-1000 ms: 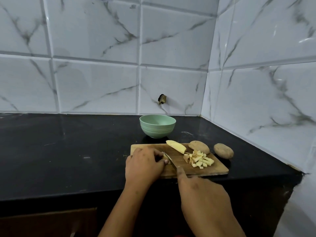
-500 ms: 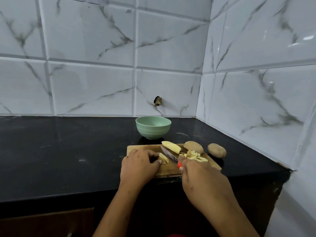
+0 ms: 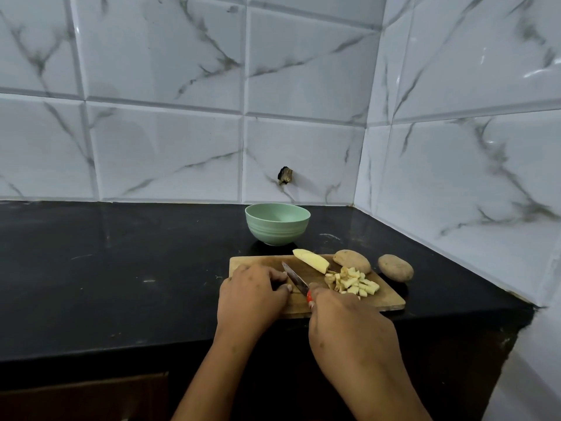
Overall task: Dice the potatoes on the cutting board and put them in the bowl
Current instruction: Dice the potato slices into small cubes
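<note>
A wooden cutting board [image 3: 391, 300] lies near the counter's front edge. On it are a pile of diced potato [image 3: 352, 282], a peeled potato wedge [image 3: 312, 260] and an unpeeled potato [image 3: 352, 261]. Another whole potato [image 3: 395, 267] lies on the counter just right of the board. My right hand [image 3: 349, 332] grips a red-handled knife [image 3: 294, 278], its blade pointing up-left beside my left fingers. My left hand [image 3: 252, 296] is curled down on the board's left part; the potato piece under its fingers is hidden. An empty green bowl [image 3: 277, 223] stands behind the board.
The black counter [image 3: 121, 268] runs left, ending at a front edge below my wrists. White marble-patterned tiled walls close the back and right side, meeting in a corner behind the bowl. A small dark fitting [image 3: 285, 175] sticks out of the back wall.
The knife blade has moved left, from beside the diced pile to against my left fingers. The potato strips seen by my left hand earlier are now covered by it.
</note>
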